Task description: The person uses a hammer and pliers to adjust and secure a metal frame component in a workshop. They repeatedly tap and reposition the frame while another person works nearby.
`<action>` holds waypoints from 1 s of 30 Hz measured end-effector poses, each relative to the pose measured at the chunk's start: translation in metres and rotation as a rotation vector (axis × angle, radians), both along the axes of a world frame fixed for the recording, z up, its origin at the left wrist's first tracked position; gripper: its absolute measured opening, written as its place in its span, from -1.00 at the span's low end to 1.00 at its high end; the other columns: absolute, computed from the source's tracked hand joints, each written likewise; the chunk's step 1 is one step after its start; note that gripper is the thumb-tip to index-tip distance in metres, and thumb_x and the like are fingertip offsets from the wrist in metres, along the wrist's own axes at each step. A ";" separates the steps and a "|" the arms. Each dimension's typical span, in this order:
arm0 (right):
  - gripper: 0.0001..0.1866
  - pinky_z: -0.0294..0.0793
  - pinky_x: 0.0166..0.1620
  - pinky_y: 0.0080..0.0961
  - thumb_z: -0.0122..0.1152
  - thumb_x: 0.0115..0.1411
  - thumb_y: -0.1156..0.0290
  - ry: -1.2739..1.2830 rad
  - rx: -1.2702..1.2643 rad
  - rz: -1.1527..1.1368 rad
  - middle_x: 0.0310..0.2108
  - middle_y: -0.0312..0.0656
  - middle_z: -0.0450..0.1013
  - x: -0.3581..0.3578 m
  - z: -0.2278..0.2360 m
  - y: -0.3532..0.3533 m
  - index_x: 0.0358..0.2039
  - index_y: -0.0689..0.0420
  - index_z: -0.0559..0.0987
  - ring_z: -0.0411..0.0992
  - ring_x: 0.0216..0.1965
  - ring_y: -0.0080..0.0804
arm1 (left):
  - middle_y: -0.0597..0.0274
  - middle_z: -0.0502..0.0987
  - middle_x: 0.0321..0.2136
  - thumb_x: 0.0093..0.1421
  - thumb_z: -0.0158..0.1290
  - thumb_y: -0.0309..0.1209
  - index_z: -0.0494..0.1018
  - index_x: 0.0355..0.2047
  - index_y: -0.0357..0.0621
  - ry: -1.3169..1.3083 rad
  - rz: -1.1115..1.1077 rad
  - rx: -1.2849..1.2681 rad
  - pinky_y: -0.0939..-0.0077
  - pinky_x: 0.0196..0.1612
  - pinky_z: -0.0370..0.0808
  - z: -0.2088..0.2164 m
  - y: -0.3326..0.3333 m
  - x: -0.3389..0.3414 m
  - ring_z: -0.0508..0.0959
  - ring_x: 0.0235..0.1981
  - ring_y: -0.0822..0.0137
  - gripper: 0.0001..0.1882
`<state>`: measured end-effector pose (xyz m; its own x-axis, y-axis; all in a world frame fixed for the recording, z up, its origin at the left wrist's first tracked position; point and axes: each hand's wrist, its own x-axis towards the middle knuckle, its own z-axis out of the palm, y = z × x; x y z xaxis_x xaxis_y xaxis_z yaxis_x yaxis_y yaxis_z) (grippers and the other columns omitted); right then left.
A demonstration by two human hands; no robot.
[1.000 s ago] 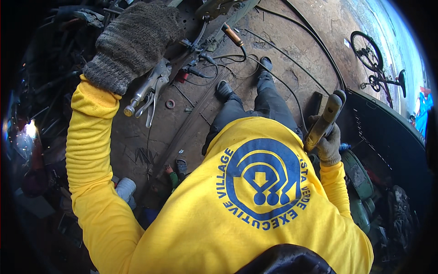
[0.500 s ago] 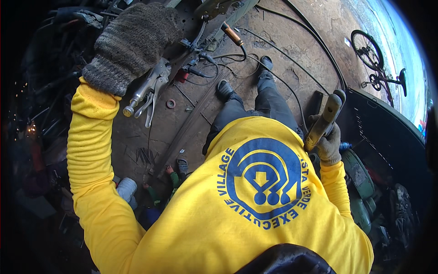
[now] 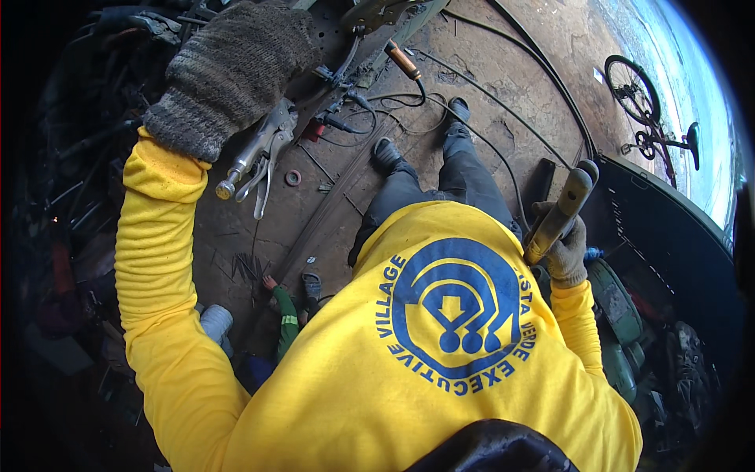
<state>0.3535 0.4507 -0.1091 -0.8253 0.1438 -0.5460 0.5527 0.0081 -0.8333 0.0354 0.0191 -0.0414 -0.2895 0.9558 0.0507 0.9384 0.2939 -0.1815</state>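
Note:
At the upper left my left hand [image 3: 232, 79], in a dark grey knit glove, lies over a dark metal piece [image 3: 326, 27]. Its fingers are hidden from view. Just below the glove, a pair of silver locking pliers [image 3: 271, 145] sticks out with its handles pointing down and left. Near my right side, my right hand [image 3: 568, 256], in a lighter worn knit glove, is closed around a long grey-tan tool [image 3: 562, 211] with a rounded end. The tool tilts up and to the right, and its exact kind is unclear.
An orange-brown cylindrical holder [image 3: 403, 60] hangs by a cable above the floor. Black cables [image 3: 543, 59] cross the concrete. A tape roll [image 3: 293, 178] lies there too. A green-sleeved person's hand [image 3: 271, 282] reaches in low. Green tanks [image 3: 617, 303] and a bicycle [image 3: 633, 90] stand right.
My left hand has shifted slightly right; the tool in my right hand has dipped a little. The other person's green sleeve has moved left and the sparks at far left have faded.

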 end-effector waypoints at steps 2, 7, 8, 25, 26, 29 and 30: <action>-0.42 0.58 0.05 -0.44 0.63 -0.08 0.38 -0.004 0.006 0.009 -0.11 -0.19 0.65 -0.001 0.001 0.000 -0.02 0.22 0.63 0.61 -0.15 -0.46 | 0.14 0.56 -0.15 0.36 -0.04 -0.36 0.49 0.06 -0.07 0.010 -0.012 0.003 0.16 0.03 0.54 0.001 0.000 -0.002 0.55 -0.09 0.14 -0.70; -0.43 0.58 0.03 -0.46 0.64 -0.08 0.37 -0.006 0.019 0.015 -0.13 -0.21 0.65 -0.002 0.002 0.000 -0.03 0.21 0.63 0.60 -0.17 -0.48 | 0.13 0.55 -0.18 0.37 -0.06 -0.36 0.47 0.06 -0.10 0.013 -0.028 0.007 0.17 -0.01 0.56 0.000 -0.001 -0.003 0.56 -0.13 0.14 -0.70; -0.43 0.58 0.03 -0.46 0.64 -0.08 0.37 -0.001 0.014 0.010 -0.13 -0.21 0.65 -0.002 0.002 -0.001 -0.03 0.21 0.63 0.60 -0.17 -0.48 | 0.13 0.55 -0.19 0.37 -0.06 -0.36 0.47 0.06 -0.11 0.010 -0.030 0.016 0.17 -0.01 0.57 0.000 -0.001 -0.002 0.56 -0.13 0.14 -0.70; -0.39 0.57 0.10 -0.41 0.66 -0.05 0.30 0.000 0.009 0.007 -0.08 -0.17 0.64 0.000 0.000 0.000 0.00 0.22 0.61 0.60 -0.09 -0.43 | 0.08 0.55 -0.29 0.40 -0.13 -0.37 0.42 0.05 -0.21 0.015 -0.069 0.018 0.19 -0.15 0.63 -0.002 -0.001 -0.005 0.59 -0.27 0.13 -0.70; -0.39 0.56 0.10 -0.41 0.66 -0.05 0.29 -0.014 0.022 0.011 -0.08 -0.17 0.64 -0.001 0.001 -0.001 0.00 0.22 0.61 0.60 -0.09 -0.43 | 0.08 0.55 -0.30 0.41 -0.13 -0.37 0.42 0.05 -0.21 0.014 -0.071 0.018 0.19 -0.15 0.64 -0.001 -0.001 -0.005 0.60 -0.28 0.13 -0.70; -0.40 0.57 0.09 -0.41 0.66 -0.04 0.27 -0.017 0.015 0.045 -0.09 -0.16 0.65 -0.002 0.002 0.002 -0.01 0.22 0.61 0.60 -0.10 -0.42 | 0.07 0.54 -0.32 0.41 -0.14 -0.37 0.41 0.05 -0.23 0.010 -0.078 0.018 0.19 -0.18 0.65 -0.001 0.000 -0.006 0.60 -0.30 0.13 -0.70; -0.40 0.57 0.09 -0.40 0.66 -0.04 0.27 -0.011 0.006 0.059 -0.09 -0.16 0.65 -0.003 0.002 0.002 -0.01 0.22 0.62 0.61 -0.10 -0.42 | 0.07 0.54 -0.32 0.41 -0.15 -0.37 0.40 0.05 -0.24 0.005 -0.084 0.022 0.19 -0.19 0.66 0.000 0.002 -0.005 0.60 -0.31 0.13 -0.70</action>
<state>0.3500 0.4529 -0.1070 -0.8266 0.0984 -0.5542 0.5601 0.0463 -0.8272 0.0300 0.0208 -0.0410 -0.2080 0.9754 0.0732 0.9590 0.2181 -0.1809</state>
